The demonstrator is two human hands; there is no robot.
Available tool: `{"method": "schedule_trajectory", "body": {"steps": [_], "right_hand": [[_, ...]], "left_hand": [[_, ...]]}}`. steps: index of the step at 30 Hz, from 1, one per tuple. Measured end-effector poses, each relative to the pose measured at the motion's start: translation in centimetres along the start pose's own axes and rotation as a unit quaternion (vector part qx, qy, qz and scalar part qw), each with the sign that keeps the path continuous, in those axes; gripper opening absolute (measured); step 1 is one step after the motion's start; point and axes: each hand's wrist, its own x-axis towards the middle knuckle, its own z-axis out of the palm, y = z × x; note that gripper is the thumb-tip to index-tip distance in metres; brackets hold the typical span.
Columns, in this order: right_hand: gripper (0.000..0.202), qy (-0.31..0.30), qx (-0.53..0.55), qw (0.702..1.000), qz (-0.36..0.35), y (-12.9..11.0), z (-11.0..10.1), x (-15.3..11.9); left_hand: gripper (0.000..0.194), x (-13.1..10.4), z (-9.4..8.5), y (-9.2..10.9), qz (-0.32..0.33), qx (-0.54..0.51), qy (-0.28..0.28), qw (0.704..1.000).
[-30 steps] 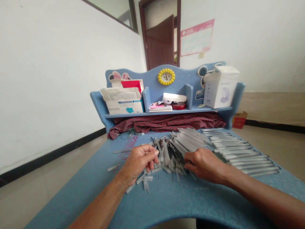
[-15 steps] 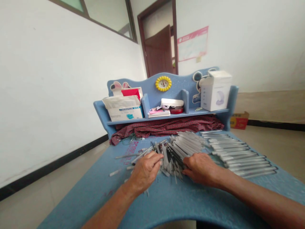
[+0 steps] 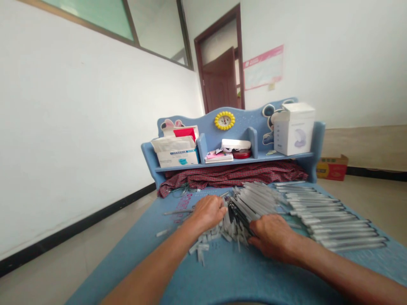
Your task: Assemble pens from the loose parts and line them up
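Note:
My left hand (image 3: 210, 212) is closed over the left side of a heap of small pale plastic pieces (image 3: 203, 245) on the blue desk. Whatever its fingers grip is hidden. My right hand (image 3: 271, 235) is closed at the near end of a bundle of dark slim pens (image 3: 239, 214), which slants up and left from its fingers. Behind it lies a stack of whitish translucent pen barrels (image 3: 256, 197), side by side. To the right of this hand, a row of clear pens with dark ends (image 3: 343, 224) is laid out.
Across the back of the blue desk (image 3: 133, 254) runs a shelf (image 3: 263, 156) with a mask box (image 3: 178, 157), a red round tin (image 3: 242, 154) and a white box (image 3: 294, 129). A checked cloth (image 3: 235, 174) lies beneath it. A red carton (image 3: 332, 168) stands on the floor.
My left hand has moved up and right, farther over the heap. The right hand stays by the dark pens. The whole view has shifted, so the desk appears lower and more to the right.

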Motion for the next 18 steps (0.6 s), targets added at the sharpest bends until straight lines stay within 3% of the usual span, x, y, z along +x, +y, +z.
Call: {"method": "schedule_trajectory", "body": {"steps": [4,10,14,18], "right_hand": [[0.032,-0.010,0.004,1.000,0.004,0.0,0.0,-0.1],[0.032,-0.016,0.004,1.000,-0.001,-0.1,0.1,-0.1],[0.032,-0.013,0.001,1.000,-0.001,-0.1,0.2,-0.1],[0.031,-0.015,-0.003,1.000,-0.002,-0.1,0.2,-0.1]], "left_hand": [[0.025,2.2,1.1,0.3,-0.069,-0.007,-0.003,0.998],[0.013,3.8,1.3,0.7,-0.130,-0.050,-0.015,0.990],[0.005,4.7,1.7,0.3,-0.157,-0.109,-0.004,0.981],[0.013,5.1,2.1,-0.5,-0.165,-0.208,0.013,0.964]]}}
